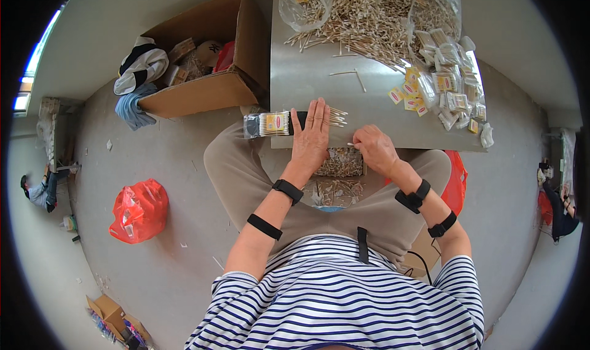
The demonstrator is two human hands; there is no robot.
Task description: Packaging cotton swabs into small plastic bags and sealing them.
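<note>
My left hand (310, 138) lies flat with its fingers stretched out, over a black block (298, 122) near the table's front edge. Loose cotton swabs (337, 117) stick out to the right from under its fingers. On the block's left end sits a clear packet of cotton swabs (270, 124) with a yellow and red label. My right hand (376, 148) is closed in a pinch at the table edge, and a white swab tip shows at its fingertips. Below both hands, between my legs, a container (341, 162) holds many swabs, partly hidden by the left hand.
A large heap of loose swabs (369, 18) covers the back of the metal table (307, 73). Filled packets (452, 79) and yellow labels (409, 89) lie at right. A cardboard box (196, 98) stands at left, a red bag (140, 212) on the floor. Other people sit at both far sides.
</note>
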